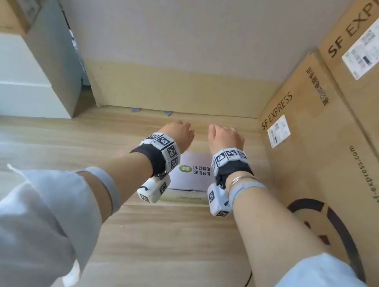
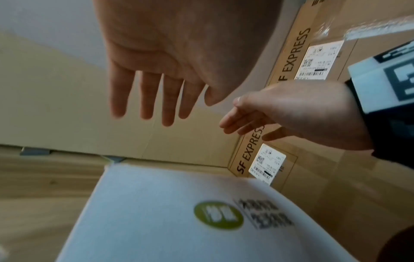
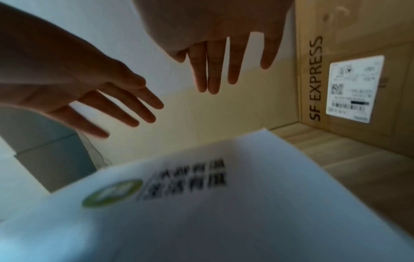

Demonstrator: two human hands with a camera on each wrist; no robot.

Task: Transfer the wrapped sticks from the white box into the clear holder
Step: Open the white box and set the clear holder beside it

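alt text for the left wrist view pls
The open left hand hovers, fingers straight, above a closed white box with a green logo; the open right hand reaches in beside it. SF Express cartons stand to the right.

White rectangular cardboard box [image 1: 192, 168] lies closed on the wooden surface [image 1: 58, 147], near its far edge. Stacked brown cardboard shipping cartons [image 1: 332, 141] stand right of it. Both hands, left hand [image 1: 177, 132] and right hand [image 1: 226, 138], hover side by side above its far end.

The white box [image 1: 194, 169] is showing smooth matt card, the worktop [image 1: 58, 152] is looking like pale wood-grain, and the shipping cartons [image 1: 346, 148] are showing brown corrugated cardboard.
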